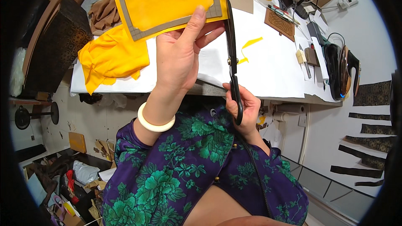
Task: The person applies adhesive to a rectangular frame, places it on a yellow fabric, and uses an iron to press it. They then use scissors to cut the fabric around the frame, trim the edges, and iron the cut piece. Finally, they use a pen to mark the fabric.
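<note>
My left hand, a white bangle on its wrist, holds up a yellow fabric panel from below. A grey-brown rectangular frame with notched corners lies on the panel, with yellow showing around its outer edge. My thumb presses on the frame's lower right corner; the other fingers go behind. In my right hand are black-handled scissors, pointing away from me. Their blades look nearly closed along the panel's right edge; whether fabric lies between them I cannot tell. A thin yellow offcut rests on the white table right of the scissors.
Crumpled yellow fabric and brown cloth lie at the left of the white-covered table. An embossed brown leather piece, tools, cables and an iron crowd the right side. Dark patterned strips hang on the right wall.
</note>
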### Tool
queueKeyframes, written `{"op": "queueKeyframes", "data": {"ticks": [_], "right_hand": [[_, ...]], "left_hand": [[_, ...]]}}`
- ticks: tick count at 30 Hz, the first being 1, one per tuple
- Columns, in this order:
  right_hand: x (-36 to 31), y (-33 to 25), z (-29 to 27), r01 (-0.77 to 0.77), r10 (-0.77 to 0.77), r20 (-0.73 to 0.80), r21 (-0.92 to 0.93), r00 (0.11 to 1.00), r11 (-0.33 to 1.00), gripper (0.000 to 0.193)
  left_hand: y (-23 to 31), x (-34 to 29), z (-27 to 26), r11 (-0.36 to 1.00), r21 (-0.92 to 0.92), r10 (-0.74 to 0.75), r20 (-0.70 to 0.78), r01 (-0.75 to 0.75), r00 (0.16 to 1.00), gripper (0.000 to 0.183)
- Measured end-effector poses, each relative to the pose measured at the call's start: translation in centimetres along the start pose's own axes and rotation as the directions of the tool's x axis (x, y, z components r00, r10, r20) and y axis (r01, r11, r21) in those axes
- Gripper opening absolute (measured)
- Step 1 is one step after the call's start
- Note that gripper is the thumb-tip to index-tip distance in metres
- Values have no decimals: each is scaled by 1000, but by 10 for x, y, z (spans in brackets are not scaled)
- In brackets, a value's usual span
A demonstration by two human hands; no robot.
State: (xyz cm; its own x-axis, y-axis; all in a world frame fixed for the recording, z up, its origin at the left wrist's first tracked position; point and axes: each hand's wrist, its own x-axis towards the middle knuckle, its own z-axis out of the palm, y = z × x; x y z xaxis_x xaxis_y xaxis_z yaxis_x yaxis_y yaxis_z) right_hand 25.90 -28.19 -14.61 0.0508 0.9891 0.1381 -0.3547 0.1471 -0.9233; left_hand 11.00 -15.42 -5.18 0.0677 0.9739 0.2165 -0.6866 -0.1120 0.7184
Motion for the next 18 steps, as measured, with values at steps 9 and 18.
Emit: {"op": "queueKeyframes", "data": {"ticks": [9, 18], "right_hand": [[0, -2, 0, 8, -9, -15, -49, 1000, 999, 51], [0, -6, 0, -27, 27, -2, -66, 1000, 997, 47]], "left_hand": [[3, 1, 2, 1000, -1, 4, 20, -4, 1000, 28], [6, 1, 1, 1000, 20, 14, 33, -14, 999, 29]]}}
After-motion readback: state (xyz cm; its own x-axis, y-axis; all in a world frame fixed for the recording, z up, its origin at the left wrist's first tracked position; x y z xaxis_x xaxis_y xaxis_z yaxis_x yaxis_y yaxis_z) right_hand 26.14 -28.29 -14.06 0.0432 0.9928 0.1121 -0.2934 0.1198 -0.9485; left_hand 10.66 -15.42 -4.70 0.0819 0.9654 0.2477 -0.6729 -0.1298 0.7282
